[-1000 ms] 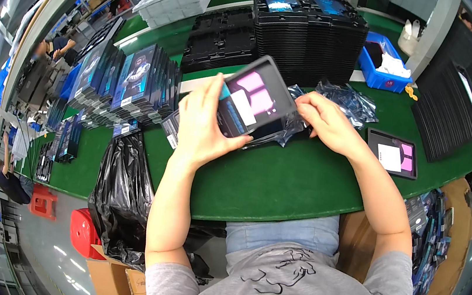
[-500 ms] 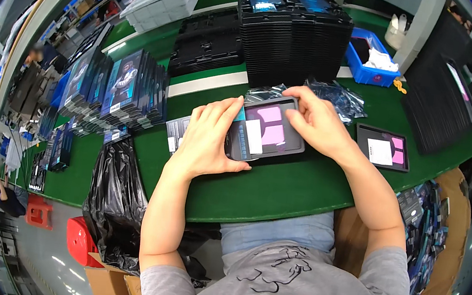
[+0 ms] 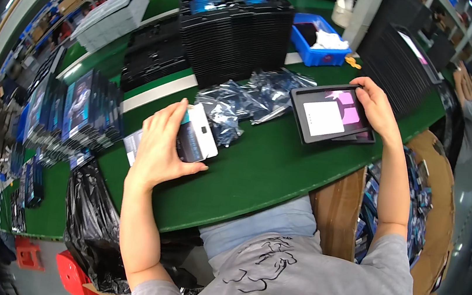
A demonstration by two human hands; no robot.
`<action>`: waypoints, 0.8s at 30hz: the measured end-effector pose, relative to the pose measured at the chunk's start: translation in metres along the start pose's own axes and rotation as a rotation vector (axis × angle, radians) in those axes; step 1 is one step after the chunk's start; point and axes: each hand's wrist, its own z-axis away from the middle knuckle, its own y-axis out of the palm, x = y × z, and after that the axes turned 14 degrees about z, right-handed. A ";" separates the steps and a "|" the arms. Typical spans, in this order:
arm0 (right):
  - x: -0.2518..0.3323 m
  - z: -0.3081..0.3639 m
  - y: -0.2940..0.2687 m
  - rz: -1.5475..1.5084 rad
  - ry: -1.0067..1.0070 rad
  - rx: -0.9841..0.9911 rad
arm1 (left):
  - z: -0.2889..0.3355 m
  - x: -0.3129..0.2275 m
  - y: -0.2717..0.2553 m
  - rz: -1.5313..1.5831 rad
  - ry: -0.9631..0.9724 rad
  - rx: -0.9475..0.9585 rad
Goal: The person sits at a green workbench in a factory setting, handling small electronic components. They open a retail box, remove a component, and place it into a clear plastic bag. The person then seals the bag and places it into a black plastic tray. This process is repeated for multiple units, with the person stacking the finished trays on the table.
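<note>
Presently, the left hand [image 3: 158,144] is gripping a dark printed box [image 3: 189,143], its fingers along the far edge and its thumb at the near edge. A white end flap [image 3: 207,134] projects from the box on the right of those fingers. The right hand [image 3: 377,110] is closed on the upper right corner of a black tray [image 3: 301,113], the fingers outside the rim and the thumb inside. To the left of these fingers, the tray contains a white card [image 3: 322,120] and pink pieces [image 3: 350,115]. A second black tray [image 3: 362,138] shows partly beneath it, nearer the wearer; whether the two touch cannot be determined.

Crumpled clear plastic [image 3: 272,96] lies on the green surface [image 3: 244,178] between the two sets of fingers, slightly beyond the left ones. Beyond the right fingers, toward the left, stands a blue bin [image 3: 326,58] containing white cloth [image 3: 330,40]. A tall stack of black trays [image 3: 234,44] stands beyond the left fingers. Printed boxes [image 3: 84,108] stand in rows well to their left. On the near side of the right fingers, a carton [image 3: 441,202] holds many small packages [image 3: 396,208].
</note>
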 end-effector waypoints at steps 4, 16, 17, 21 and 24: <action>-0.037 0.013 -0.019 0.030 0.115 0.002 | 0.003 0.005 0.002 -0.005 -0.013 -0.038; -0.063 0.019 0.007 0.263 0.113 -0.025 | 0.003 0.008 0.001 0.003 -0.035 -0.030; -0.062 0.019 0.010 0.288 0.105 -0.033 | 0.003 0.008 0.001 0.000 -0.035 -0.030; -0.057 0.019 0.016 0.339 0.092 -0.011 | 0.003 0.008 0.000 0.009 -0.057 -0.013; -0.051 0.021 0.015 0.329 0.100 -0.005 | 0.005 0.012 0.001 0.008 -0.035 -0.018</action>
